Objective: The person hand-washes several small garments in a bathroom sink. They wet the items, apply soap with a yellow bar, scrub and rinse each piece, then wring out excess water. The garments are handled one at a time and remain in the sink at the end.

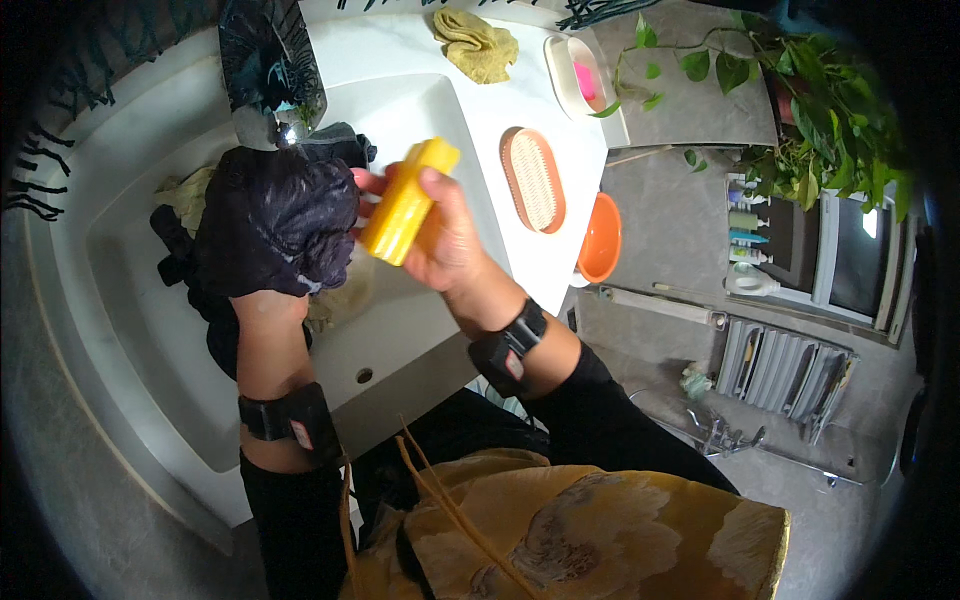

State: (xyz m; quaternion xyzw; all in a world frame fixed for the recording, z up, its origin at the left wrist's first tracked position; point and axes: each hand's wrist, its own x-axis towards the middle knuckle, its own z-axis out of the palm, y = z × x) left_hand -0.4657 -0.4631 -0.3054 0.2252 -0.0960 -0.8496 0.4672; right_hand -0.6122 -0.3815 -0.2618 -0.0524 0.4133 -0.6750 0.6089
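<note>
My right hand (442,247) grips a yellow bar of laundry soap (412,201) beside a dark wet garment (281,217). The garment is draped over my left hand, which it hides; only the left wrist shows below the cloth. Both are over a white sink basin (420,300), under a chrome faucet (289,124). More dark clothing (221,337) and a pale cloth (187,196) lie in the basin beneath and to the left. How the hidden left fingers are placed cannot be seen.
On the white counter (480,112) lie a yellow-green cloth (480,46), a soap dish with pink soap (585,79) and a washboard-like brush or tray (534,180). An orange basin (602,238) stands beyond the counter's edge. Trailing plant leaves (731,73) hang at the upper right.
</note>
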